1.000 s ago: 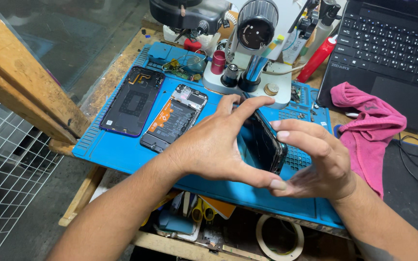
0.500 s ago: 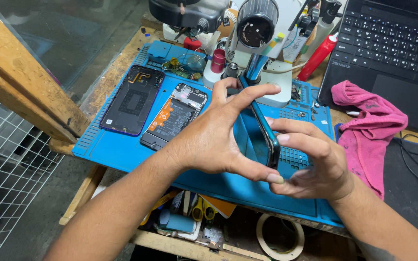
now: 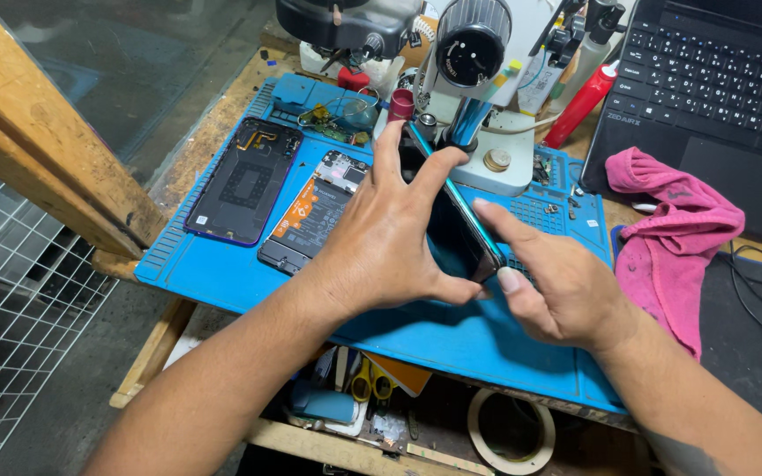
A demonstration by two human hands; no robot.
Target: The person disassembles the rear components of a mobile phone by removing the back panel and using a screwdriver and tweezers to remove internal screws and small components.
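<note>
My left hand [image 3: 381, 238] grips a dark phone screen panel [image 3: 451, 234] held on edge above the blue work mat [image 3: 222, 264], fingers along its top and thumb at its lower corner. My right hand [image 3: 553, 282] touches the panel's right side, index finger along the edge and thumb near the lower corner. On the mat to the left lie an opened phone body [image 3: 313, 211] with its battery showing and a dark back cover [image 3: 244, 181].
A microscope stand [image 3: 478, 97] rises behind the hands. A pink cloth [image 3: 681, 229] lies at the right beside a black laptop [image 3: 725, 79]. A red bottle [image 3: 582, 104], small parts, a wooden beam [image 3: 37, 150] and a wire grid [image 3: 11, 344] surround the mat.
The screen panel has been turned up from a slanted hold to stand more on edge, and both hands have shifted slightly up along it.
</note>
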